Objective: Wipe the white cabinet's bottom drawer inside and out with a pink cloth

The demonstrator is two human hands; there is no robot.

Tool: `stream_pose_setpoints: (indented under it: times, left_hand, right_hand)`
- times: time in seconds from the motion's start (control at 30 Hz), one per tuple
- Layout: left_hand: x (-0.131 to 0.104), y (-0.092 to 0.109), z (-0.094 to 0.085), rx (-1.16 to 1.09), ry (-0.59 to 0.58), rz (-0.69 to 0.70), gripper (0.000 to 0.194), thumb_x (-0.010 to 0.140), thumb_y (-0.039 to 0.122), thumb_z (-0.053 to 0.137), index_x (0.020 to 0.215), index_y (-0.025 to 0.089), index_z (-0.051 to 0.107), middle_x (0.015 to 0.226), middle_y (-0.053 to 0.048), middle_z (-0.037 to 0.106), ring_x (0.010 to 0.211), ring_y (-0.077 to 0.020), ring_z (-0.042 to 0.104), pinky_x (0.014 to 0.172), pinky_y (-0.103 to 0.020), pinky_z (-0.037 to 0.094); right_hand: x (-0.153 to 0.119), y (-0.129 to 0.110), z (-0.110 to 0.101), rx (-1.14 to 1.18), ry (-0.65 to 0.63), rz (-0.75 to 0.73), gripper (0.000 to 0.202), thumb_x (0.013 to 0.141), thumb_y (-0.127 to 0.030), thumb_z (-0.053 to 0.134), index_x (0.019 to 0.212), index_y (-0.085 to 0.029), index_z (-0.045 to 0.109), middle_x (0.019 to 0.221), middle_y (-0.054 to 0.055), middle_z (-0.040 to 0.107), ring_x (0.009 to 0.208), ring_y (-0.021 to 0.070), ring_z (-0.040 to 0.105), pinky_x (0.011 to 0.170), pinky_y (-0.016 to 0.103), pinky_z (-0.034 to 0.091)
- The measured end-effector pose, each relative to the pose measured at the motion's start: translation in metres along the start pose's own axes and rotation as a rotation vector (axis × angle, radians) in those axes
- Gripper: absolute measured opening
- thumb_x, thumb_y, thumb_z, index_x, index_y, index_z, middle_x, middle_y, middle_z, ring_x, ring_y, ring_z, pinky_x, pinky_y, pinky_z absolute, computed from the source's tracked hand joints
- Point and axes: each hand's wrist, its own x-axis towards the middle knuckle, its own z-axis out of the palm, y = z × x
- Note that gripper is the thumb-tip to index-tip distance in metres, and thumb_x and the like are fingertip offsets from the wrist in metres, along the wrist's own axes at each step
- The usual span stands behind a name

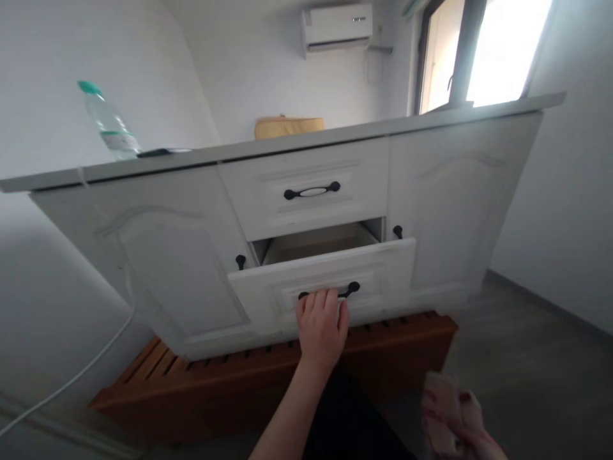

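Note:
My left hand has its fingers wrapped over the black handle of the lower drawer. That white drawer stands partly pulled out, and part of its bare inside shows behind the front panel. Above it, the upper drawer is closed, with a black and white handle of its own. At the lower right, my right hand is closed around a pale beige folded cloth; both are blurred, so details of the cloth are hard to make out.
The white cabinet has a door on each side of the drawers and stands on a slatted wooden bench. On its top are a plastic bottle and a dark flat thing. A white cable hangs at left.

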Motion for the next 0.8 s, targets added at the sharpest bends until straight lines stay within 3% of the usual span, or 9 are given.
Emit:
stream_pose_setpoints:
  times: [0.1, 0.33, 0.57, 0.7, 0.8]
  left_hand:
    - [-0.007, 0.003, -0.007, -0.002, -0.012, -0.004, 0.020, 0.097, 0.029, 0.052, 0.112, 0.022, 0.062, 0.103, -0.004, 0.068, 0.104, -0.0244, 0.057, 0.100, -0.040, 0.035]
    - [-0.014, 0.012, -0.024, -0.051, -0.056, -0.044, 0.014, 0.094, 0.027, 0.055, 0.106, 0.024, 0.062, 0.100, -0.002, 0.069, 0.102, -0.0243, 0.059, 0.097, -0.039, 0.037]
    - [-0.036, 0.027, -0.043, -0.061, -0.014, -0.034, 0.013, 0.094, 0.027, 0.056, 0.105, 0.024, 0.062, 0.099, -0.002, 0.070, 0.101, -0.0239, 0.060, 0.100, -0.039, 0.036]
    - [-0.045, 0.033, -0.050, -0.070, -0.001, -0.040, 0.015, 0.093, 0.026, 0.057, 0.107, 0.025, 0.063, 0.102, -0.001, 0.071, 0.103, -0.0235, 0.060, 0.100, -0.039, 0.036]
    - [-0.049, 0.036, -0.055, -0.095, 0.007, -0.053, 0.015, 0.093, 0.025, 0.058, 0.107, 0.026, 0.063, 0.103, -0.001, 0.071, 0.101, -0.0227, 0.061, 0.099, -0.038, 0.037]
  right_hand:
    - [-0.023, -0.009, 0.011, 0.051, 0.015, 0.052, 0.061, 0.050, -0.027, 0.085, 0.108, -0.023, 0.067, 0.088, 0.011, 0.078, 0.095, 0.0421, 0.073, 0.079, 0.051, 0.064]
    - [-0.060, -0.045, 0.037, 0.162, -0.080, 0.132, 0.060, 0.046, -0.023, 0.092, 0.100, -0.011, 0.070, 0.099, 0.019, 0.078, 0.100, 0.0386, 0.072, 0.088, 0.043, 0.062]
    - [-0.089, -0.058, 0.028, 0.214, -0.086, 0.135, 0.075, 0.049, -0.024, 0.094, 0.117, -0.013, 0.065, 0.107, 0.018, 0.077, 0.103, 0.0371, 0.072, 0.087, 0.040, 0.063]
    - [-0.092, -0.058, 0.015, 0.228, -0.082, 0.094, 0.102, 0.052, -0.027, 0.093, 0.143, -0.020, 0.048, 0.115, 0.014, 0.076, 0.106, 0.0381, 0.070, 0.088, 0.047, 0.062]
    - [-0.091, -0.061, 0.008, 0.182, -0.040, 0.062, 0.115, 0.048, -0.030, 0.095, 0.149, -0.020, 0.041, 0.113, 0.012, 0.077, 0.105, 0.0372, 0.071, 0.086, 0.045, 0.063]
